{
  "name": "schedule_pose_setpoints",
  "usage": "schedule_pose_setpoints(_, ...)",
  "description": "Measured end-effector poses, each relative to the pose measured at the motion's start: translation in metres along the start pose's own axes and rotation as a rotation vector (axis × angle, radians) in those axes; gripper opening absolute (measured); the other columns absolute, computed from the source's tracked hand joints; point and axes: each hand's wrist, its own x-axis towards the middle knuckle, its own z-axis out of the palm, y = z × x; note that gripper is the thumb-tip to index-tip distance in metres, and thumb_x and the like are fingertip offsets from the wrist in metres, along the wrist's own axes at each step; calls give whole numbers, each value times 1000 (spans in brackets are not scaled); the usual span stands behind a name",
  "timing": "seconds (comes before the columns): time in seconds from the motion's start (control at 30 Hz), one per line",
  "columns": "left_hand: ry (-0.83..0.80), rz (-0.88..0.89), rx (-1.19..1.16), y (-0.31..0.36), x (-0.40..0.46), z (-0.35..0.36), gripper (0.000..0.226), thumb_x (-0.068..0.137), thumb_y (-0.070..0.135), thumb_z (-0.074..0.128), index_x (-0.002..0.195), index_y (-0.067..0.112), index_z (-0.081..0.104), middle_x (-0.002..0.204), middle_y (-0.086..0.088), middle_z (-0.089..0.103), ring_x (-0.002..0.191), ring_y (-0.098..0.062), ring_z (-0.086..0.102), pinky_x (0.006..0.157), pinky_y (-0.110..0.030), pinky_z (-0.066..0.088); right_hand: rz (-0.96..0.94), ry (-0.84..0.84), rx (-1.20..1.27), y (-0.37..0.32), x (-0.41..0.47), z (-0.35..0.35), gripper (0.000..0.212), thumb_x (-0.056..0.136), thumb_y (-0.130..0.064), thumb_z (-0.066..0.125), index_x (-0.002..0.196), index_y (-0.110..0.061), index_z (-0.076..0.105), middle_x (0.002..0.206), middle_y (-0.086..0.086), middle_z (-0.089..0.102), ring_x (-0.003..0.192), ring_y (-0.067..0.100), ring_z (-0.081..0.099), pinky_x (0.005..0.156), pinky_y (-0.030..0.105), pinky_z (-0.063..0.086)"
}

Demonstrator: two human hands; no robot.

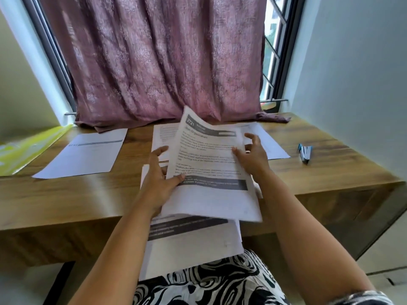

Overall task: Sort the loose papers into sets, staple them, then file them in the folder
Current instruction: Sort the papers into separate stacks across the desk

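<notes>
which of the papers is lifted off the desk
The printed sheet in the middle, held by the left hand; the left sheet and far-right sheet lie flat.

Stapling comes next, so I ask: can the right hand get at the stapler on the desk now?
Probably yes. The stapler lies alone on bare desk to the right of the right hand, nothing between them. That hand rests on the lifted sheet, which the left hand grips.
</notes>
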Motion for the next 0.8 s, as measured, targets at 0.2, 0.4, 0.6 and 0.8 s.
schedule_pose_setpoints(0.2, 51, 108, 123, 11, 14, 38, 36, 93, 14, 64, 121, 36, 58, 129, 11, 53, 111, -11, 51, 91, -20, 44, -8, 293, -901, 67, 31, -73, 37, 96, -18, 50, 132, -12, 53, 140, 19, 38, 131, 36, 31, 109, 41, 29)
schedule_pose_setpoints(0.4, 143, 60, 48, 19, 21, 56, 30, 94, 13, 63, 121, 23, 64, 122, 12, 52, 108, -9, 48, 83, -12, 39, 305, 262, -709, 96, 43, -106, 52, 89, -22, 39, 138, -3, 42, 144, 18, 37, 129, 34, 38, 106, 40, 33)
schedule_pose_setpoints(0.6, 194, 4, -74, 20, 28, 66, 28, 92, 14, 66, 116, 28, 66, 125, 9, 53, 117, -19, 53, 95, -32, 51, 193, 383, -755, 78, 1, -112, 33, 99, -12, 36, 126, -2, 53, 130, 17, 51, 117, 34, 51, 90, 33, 39)
schedule_pose_setpoints(0.8, 209, -19, -101, 21, 35, 76, 28, 92, 17, 67, 116, 32, 65, 125, 10, 52, 113, -22, 57, 89, -38, 56, 29, 307, -653, 83, -57, -92, 25, 92, 1, 45, 97, -2, 69, 103, 9, 54, 85, 19, 47, 73, 23, 34)
